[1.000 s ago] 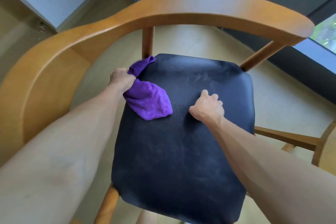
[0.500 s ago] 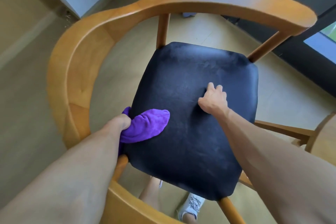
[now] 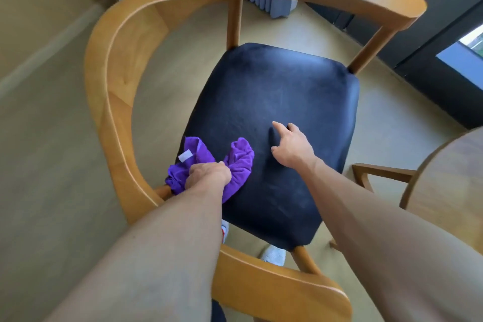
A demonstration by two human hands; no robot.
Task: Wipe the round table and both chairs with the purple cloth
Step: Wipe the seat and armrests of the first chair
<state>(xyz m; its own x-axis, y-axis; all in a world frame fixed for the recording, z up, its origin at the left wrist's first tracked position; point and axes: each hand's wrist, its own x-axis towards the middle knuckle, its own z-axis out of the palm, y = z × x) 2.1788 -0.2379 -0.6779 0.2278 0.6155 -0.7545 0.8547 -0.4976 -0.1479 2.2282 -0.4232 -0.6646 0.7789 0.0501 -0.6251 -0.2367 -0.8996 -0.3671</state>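
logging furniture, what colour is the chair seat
Black, on the chair seat; the head view shows it.

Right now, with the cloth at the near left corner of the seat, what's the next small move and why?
Probably sweep the purple cloth, bunched in the left hand, rightward along the black seat, lifting the right hand that rests mid-seat, since smudges show across the seat.

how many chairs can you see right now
2: the chair with the black seat under both hands, and part of a second chair's frame at right beside the round table. Others may be hidden.
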